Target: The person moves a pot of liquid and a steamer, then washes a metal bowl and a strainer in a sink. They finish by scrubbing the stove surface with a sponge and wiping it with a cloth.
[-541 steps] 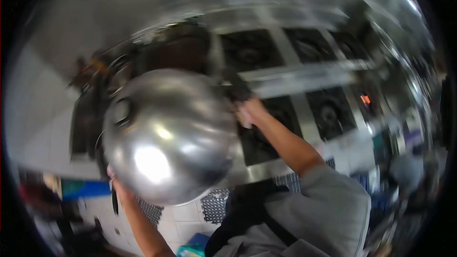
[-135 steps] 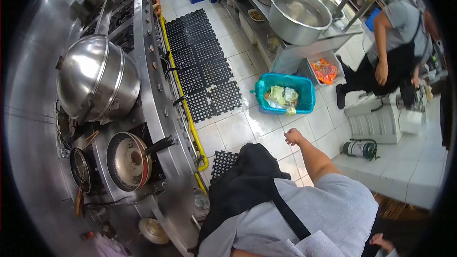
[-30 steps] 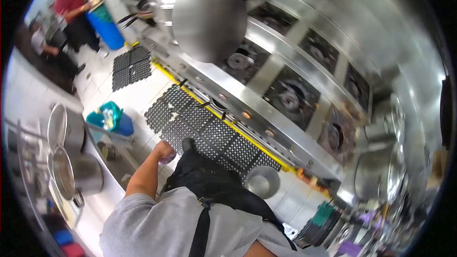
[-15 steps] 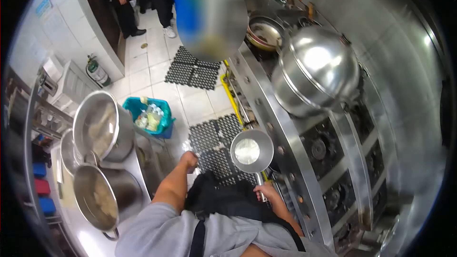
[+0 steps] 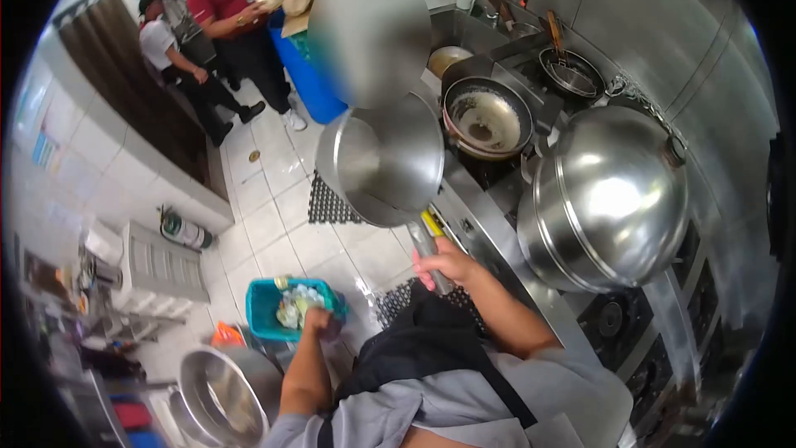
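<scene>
My right hand (image 5: 446, 265) grips the handle of a steel saucepan (image 5: 383, 158) and holds it up in front of me, its open mouth tilted toward the left. The pan hangs over the floor beside the stove front. My left hand (image 5: 318, 321) hangs low at my side, fingers curled into a fist, above a teal bin (image 5: 264, 309); I cannot see anything in it. A big domed steel lid (image 5: 609, 197) covers a pot on the stove at my right.
A red-rimmed wok (image 5: 487, 120) and a strainer pan (image 5: 570, 72) sit on the far burners. Two people (image 5: 224, 25) stand ahead by a blue barrel (image 5: 311, 79). A large steel pot (image 5: 222, 392) stands at lower left. Black floor mats (image 5: 333, 209) lie along the stove.
I have turned and moved along the stove. My right hand has lifted the saucepan from waist height up in front of me. The domed lid now lies to my right.
</scene>
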`<act>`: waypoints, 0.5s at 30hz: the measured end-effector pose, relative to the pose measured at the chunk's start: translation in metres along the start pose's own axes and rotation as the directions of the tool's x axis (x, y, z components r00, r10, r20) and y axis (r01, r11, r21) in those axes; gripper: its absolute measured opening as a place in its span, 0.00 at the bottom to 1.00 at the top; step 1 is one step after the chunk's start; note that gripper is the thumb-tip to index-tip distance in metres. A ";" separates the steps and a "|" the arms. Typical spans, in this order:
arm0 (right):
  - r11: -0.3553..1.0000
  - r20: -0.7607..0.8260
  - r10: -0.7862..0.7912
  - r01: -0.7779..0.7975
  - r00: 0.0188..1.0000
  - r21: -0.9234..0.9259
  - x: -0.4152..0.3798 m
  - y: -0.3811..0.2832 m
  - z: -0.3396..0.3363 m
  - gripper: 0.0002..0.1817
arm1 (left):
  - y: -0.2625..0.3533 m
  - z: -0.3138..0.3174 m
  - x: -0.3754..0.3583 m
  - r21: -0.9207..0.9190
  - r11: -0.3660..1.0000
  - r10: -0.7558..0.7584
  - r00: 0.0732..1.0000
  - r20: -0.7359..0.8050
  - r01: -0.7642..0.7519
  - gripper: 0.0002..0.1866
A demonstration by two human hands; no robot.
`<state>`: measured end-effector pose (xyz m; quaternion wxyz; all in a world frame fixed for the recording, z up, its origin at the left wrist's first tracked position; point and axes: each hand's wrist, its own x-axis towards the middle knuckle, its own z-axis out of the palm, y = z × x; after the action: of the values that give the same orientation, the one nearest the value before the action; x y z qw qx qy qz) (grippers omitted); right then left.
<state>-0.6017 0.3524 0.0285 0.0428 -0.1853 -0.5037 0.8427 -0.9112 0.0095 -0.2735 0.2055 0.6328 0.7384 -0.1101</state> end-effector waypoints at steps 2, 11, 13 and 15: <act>0.988 0.071 -0.026 0.015 0.997 0.155 0.054 -0.047 -0.002 0.06 | -0.011 0.008 -0.014 -0.069 0.997 -0.034 0.709 -0.704 -0.020 0.14; 0.973 -0.159 -0.031 0.066 0.987 0.221 0.285 -0.205 -0.084 0.08 | -0.109 0.025 0.033 -0.203 0.944 -0.301 0.928 -0.219 0.258 0.14; 0.932 -0.273 -0.040 0.135 0.961 0.336 0.325 -0.242 -0.108 0.10 | -0.150 0.005 0.042 -0.150 0.960 -0.264 0.945 -0.194 0.237 0.14; 0.905 -0.398 -0.001 0.171 0.917 0.390 0.355 -0.279 -0.132 0.08 | -0.193 -0.006 0.075 -0.111 0.971 -0.230 0.955 -0.184 0.213 0.14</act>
<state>-0.9165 0.6906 0.1182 0.2184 -0.3125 -0.3013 0.8740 -1.1096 0.0450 -0.3198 0.1462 0.5439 0.8255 -0.0365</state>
